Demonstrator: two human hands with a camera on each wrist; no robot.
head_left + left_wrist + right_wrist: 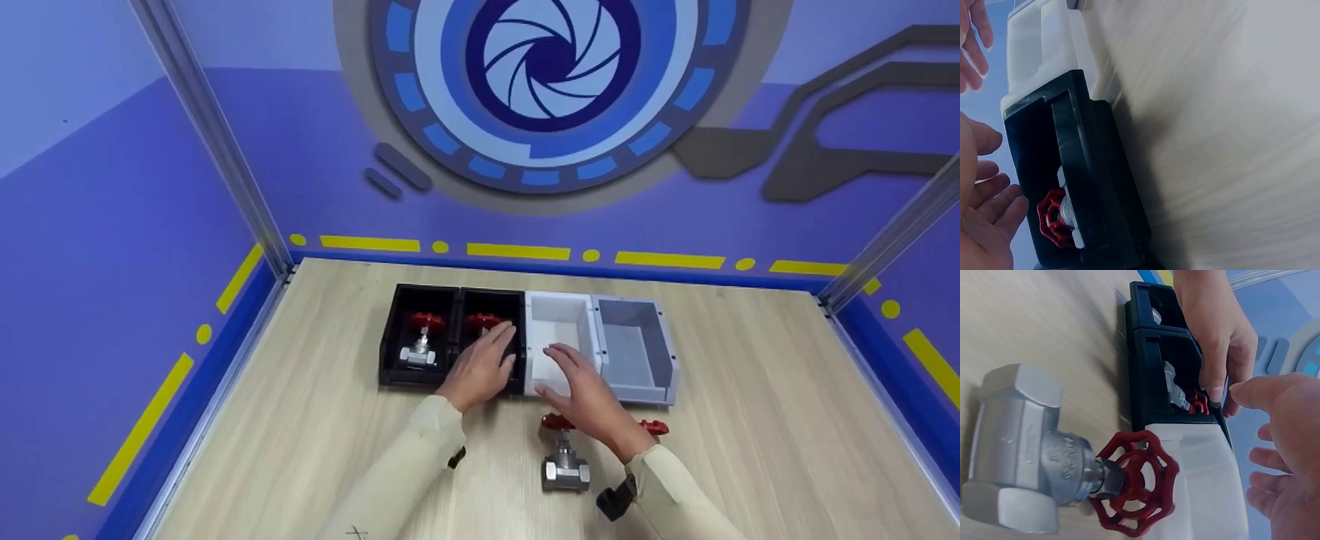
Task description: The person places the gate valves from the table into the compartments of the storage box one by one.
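Centrally, the bins point(527, 311), from left, run black, black, white, grey. The left hand point(480, 371) has extended fingers, the right hand point(589, 397) parted ones; neither grips anything. One valve point(1053, 216) lies in the second bin point(493, 298), just beside the left fingertips; another valve point(566, 466) lies nearer, left of the right wrist.

Blue-purple walls point(300, 142) on three sides, big shutter emblem point(553, 60) dead ahead, yellow dashes point(517, 251) running low, metal posts point(217, 135) cornering, pale wood-grain tabletop point(757, 390) below
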